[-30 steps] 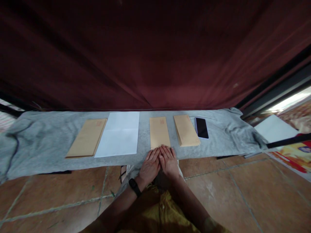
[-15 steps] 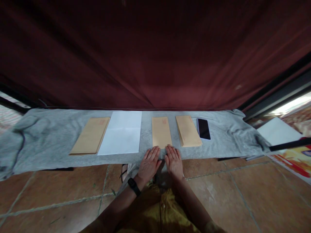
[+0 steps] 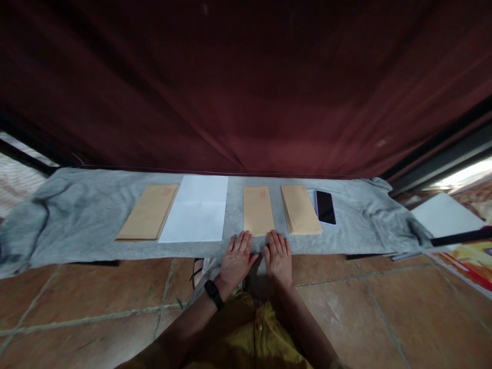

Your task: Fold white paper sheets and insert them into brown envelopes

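Observation:
A single brown envelope [image 3: 258, 210] lies flat on the grey cloth directly in front of me. My left hand [image 3: 236, 259] rests flat, its fingertips at the envelope's near left corner. At the near right corner lies my right hand [image 3: 279, 259], fingers stretched out and touching the edge. Neither hand grips anything. To the left are a stack of white paper [image 3: 196, 210] with a faint crease across it and a pile of brown envelopes [image 3: 148, 211]. On the right sit another small pile of brown envelopes [image 3: 302, 210] and a phone [image 3: 325, 207] with a dark screen.
The grey cloth [image 3: 92, 205] covers a long narrow surface. Behind it hangs a dark red curtain [image 3: 246, 102]. Black metal bars [image 3: 442, 154] stand at the right. A white sheet [image 3: 446, 215] and a colourful printed box [image 3: 469, 261] lie beyond the right end. Tiles [image 3: 346, 307] cover the floor.
The view has shifted slightly, so the things appear a little further right. Both hands stay flat at the envelope's near edge, with only a slight shift of the fingers.

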### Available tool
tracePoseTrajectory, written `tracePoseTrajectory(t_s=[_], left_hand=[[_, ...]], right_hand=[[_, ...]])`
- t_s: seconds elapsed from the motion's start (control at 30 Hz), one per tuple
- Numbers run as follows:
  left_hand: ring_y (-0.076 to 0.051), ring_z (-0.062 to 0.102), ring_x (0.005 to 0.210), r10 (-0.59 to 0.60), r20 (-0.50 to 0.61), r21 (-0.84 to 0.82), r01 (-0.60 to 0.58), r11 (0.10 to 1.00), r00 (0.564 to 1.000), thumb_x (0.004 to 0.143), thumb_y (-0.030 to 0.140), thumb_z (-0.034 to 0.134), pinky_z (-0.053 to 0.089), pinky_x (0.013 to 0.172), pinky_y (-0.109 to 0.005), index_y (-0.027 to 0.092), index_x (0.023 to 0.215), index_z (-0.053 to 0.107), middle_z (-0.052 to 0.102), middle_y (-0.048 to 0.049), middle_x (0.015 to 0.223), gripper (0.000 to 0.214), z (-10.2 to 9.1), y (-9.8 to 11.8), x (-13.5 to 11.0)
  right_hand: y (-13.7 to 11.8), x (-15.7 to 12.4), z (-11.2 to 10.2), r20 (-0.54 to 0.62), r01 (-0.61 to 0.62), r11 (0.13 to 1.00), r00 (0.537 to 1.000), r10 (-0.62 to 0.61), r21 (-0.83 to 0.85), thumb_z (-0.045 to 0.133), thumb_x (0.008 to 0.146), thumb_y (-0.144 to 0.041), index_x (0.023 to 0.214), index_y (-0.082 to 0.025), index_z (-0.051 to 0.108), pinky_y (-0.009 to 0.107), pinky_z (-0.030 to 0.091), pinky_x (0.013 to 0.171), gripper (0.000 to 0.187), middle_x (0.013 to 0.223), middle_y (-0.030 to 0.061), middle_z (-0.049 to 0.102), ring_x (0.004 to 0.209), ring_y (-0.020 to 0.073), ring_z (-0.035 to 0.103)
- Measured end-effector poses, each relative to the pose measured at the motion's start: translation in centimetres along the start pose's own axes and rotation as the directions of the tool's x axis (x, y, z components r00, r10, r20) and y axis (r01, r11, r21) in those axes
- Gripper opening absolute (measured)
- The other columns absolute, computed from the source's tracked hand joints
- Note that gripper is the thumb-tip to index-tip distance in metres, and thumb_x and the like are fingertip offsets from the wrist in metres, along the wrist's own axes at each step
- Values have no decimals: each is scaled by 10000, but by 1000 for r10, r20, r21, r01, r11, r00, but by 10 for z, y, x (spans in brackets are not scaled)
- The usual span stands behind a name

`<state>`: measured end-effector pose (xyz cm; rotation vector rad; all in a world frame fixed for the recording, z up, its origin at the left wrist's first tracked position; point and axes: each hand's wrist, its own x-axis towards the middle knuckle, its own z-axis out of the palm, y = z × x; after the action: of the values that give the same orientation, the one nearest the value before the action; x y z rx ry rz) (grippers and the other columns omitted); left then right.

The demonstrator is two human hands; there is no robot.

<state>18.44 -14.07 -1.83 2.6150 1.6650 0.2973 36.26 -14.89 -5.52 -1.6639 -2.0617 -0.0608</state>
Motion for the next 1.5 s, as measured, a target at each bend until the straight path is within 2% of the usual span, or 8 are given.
tracePoseTrajectory(t_s=[0.2,0.73,0.97,1.1,1.23,1.3,1.4,1.5], left_hand=[[-281,345,1481,-2,45,27,1,1000,999,983,345,427,256,1227,-503,108,1514,394,439,-160,1557,582,8,1,0],[-324,286,1503,33,131,68,-42,997,991,954,359,501,270,1213,-518,106,1570,272,368,-210,1586,704,16,-2,2],[-316,367,1464,49,53,-15,-48,999,997,988,391,469,320,1192,-485,83,1486,412,454,-202,1535,589,9,-4,0],[-286,459,1399,-63,-72,-196,48,980,995,1014,384,413,396,1149,-467,114,1423,482,489,-180,1508,495,0,-13,8],[-297,453,1391,-361,-145,-491,250,834,921,980,343,469,389,1147,-506,160,1403,511,497,-161,1495,463,-14,-38,31],[-291,562,1269,-541,14,-675,407,615,841,938,322,530,447,1086,-498,161,1347,564,626,-147,1335,440,-18,-49,41],[-234,695,956,-569,198,-754,495,432,798,905,339,566,570,845,-393,140,1229,636,734,-100,1029,387,-15,-51,48],[-184,694,813,-566,264,-777,520,355,781,864,349,606,552,682,-288,144,1169,655,734,-57,909,371,-7,-42,48]], right_hand=[[-17,8,0,81,101,993,991,-106,57,371,1047,-318,1501,-156,449,468,254,1201,488,1547,102,461,1469,244,341],[-12,0,9,15,11,1000,1000,-11,14,368,1041,-312,1521,-165,416,511,243,1170,504,1528,133,480,1429,276,368],[-13,-2,9,-8,-28,1000,1000,28,-7,368,1046,-328,1512,-153,429,522,239,1168,501,1523,136,486,1427,296,367],[-15,-2,10,-15,-55,998,998,55,-28,401,1039,-332,1512,-164,434,523,239,1169,502,1543,138,458,1436,297,360],[-17,-1,10,-16,-66,997,998,65,-31,416,1036,-324,1514,-166,433,521,232,1175,503,1557,131,439,1438,297,360],[-17,-1,9,-15,-67,997,998,67,-27,424,1034,-323,1507,-166,444,515,229,1177,499,1556,127,443,1437,298,361],[-18,0,7,-19,-76,997,997,76,-23,438,1032,-326,1498,-162,459,508,224,1180,495,1550,124,451,1430,297,370],[-19,0,7,-24,-81,997,996,80,-20,443,1030,-328,1499,-162,458,506,225,1179,497,1549,120,455,1430,298,370]])
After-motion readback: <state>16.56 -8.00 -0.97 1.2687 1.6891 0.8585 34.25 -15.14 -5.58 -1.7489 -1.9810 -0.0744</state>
